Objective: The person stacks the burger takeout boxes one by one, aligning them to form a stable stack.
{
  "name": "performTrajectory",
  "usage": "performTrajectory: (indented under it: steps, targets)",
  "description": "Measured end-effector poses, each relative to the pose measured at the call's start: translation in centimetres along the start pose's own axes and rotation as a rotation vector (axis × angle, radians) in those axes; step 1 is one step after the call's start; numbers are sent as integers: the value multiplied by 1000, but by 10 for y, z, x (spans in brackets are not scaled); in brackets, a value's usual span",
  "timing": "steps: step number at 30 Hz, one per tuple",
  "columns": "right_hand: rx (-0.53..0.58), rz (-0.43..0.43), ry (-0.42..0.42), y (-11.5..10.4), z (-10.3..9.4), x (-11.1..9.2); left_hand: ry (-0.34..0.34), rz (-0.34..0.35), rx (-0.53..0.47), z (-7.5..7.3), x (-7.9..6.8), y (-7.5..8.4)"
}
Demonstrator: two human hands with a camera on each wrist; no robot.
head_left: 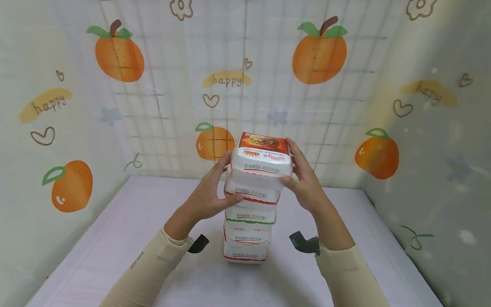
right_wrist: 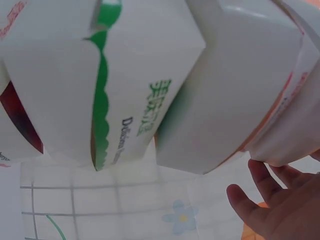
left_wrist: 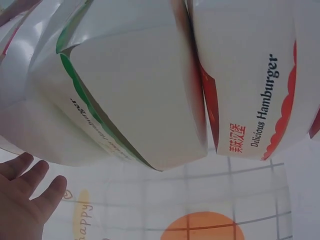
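White hamburger boxes with red and green wavy trim stand in a stack. On top sits a box with a burger picture on its lid, shifted to the right and tilted over the box below. My left hand holds the upper stack from the left, fingers along the side and thumb across the second box's front. From the right, my right hand grips the top box, its thumb at the front lower corner. The right fingertips meet a box edge in the right wrist view. Parts of the left fingers are hidden behind the stack.
Lower boxes rest on a pale table, stacked slightly unevenly. A curtain printed with oranges hangs over a wire grid behind the table and continues along both sides. Dark wrist cameras jut inward beside the stack.
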State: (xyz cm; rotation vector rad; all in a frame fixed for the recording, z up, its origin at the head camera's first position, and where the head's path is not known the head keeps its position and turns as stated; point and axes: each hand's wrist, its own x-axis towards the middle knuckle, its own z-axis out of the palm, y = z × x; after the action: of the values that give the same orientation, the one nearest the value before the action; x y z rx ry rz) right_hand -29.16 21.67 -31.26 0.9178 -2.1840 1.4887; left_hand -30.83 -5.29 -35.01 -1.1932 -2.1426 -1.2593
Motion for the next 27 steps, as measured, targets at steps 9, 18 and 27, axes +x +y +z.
performTrajectory:
  steps: [9, 18, 27]
  targets:
    - [158, -23, -67, 7, 0, 6, -7, -8, -1, 1, 0, -4]
    - [205, -36, -81, 10, 3, 8, 2, 1, -6, 1, 0, -7]
    - [181, -45, -79, 11, 2, 7, 6, 14, -9, 2, 0, -7]
